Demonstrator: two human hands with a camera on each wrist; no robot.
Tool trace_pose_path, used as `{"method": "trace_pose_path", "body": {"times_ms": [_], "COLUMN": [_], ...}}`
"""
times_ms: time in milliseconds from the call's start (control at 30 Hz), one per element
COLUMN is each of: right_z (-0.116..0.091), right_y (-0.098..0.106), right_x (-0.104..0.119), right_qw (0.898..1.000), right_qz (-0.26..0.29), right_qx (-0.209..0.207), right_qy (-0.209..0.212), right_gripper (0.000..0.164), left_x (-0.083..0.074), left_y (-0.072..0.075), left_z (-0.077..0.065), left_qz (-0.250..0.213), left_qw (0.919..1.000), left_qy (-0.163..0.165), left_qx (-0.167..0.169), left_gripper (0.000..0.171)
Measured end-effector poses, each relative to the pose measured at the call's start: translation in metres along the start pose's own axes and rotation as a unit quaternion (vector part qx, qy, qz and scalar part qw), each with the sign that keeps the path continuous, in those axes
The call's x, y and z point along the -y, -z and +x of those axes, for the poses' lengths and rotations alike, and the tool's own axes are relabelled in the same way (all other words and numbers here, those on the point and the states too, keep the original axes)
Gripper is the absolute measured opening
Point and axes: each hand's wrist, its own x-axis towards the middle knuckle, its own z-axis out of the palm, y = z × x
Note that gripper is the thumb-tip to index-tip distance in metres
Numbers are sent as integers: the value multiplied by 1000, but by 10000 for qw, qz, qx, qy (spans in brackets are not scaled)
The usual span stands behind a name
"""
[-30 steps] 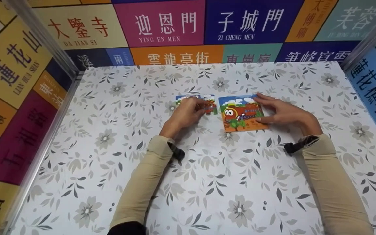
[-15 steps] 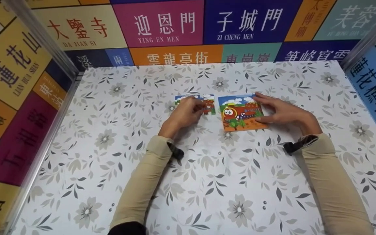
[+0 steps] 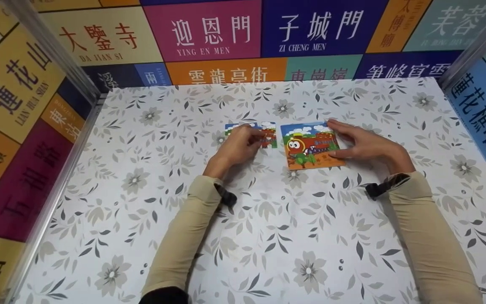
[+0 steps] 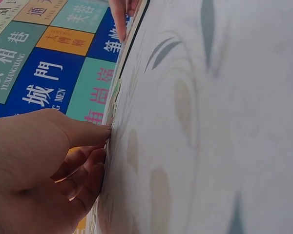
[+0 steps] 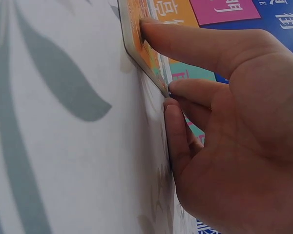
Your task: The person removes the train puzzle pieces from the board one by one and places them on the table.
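On the patterned table, the picture card (image 3: 306, 145) shows a red train with big eyes over orange ground. My right hand (image 3: 365, 142) rests at the card's right side, index finger at the upper corner and thumb lying on the face. In the right wrist view, the thumb (image 5: 185, 41) presses the card (image 5: 131, 36) and the other fingertips touch the table beside its edge. Left of the card lie jigsaw pieces (image 3: 269, 127) with a similar train picture, partly hidden by my left hand (image 3: 238, 145). Its thumb and curled fingers pinch at a piece there.
White tabletop (image 3: 276, 236) with grey leaves and flowers spreads toward me. Colourful wall panels (image 3: 209, 33) with Chinese lettering stand behind the table and along both sides. Dark straps (image 3: 388, 186) sit at both cuffs. A narrow gap separates the pieces from the card.
Both hands stay nearly in place at the pieces and the card. The whole head view shifts slightly to the left.
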Motion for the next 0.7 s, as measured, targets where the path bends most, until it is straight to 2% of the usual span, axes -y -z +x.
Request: {"method": "trace_pose_path", "body": {"times_ms": [200, 467, 700], "right_z": [-2, -1, 0], "right_y": [1, 1, 0], "right_x": [1, 2, 0], "right_qw": [9998, 9997, 9999], "right_qz": [-171, -179, -146], "right_qx": [-24, -8, -9], "right_qy": [-56, -149, -89], "right_gripper": [102, 102, 101], "left_x": [-2, -9, -14], "left_y": [3, 2, -2], "left_z": [0, 1, 2], "left_qz": [-103, -36, -17], "left_qw": [9999, 9996, 10000], "left_qy": [-76, 143, -35], "left_qx": [21, -244, -8], "left_gripper": [32, 31, 30]}}
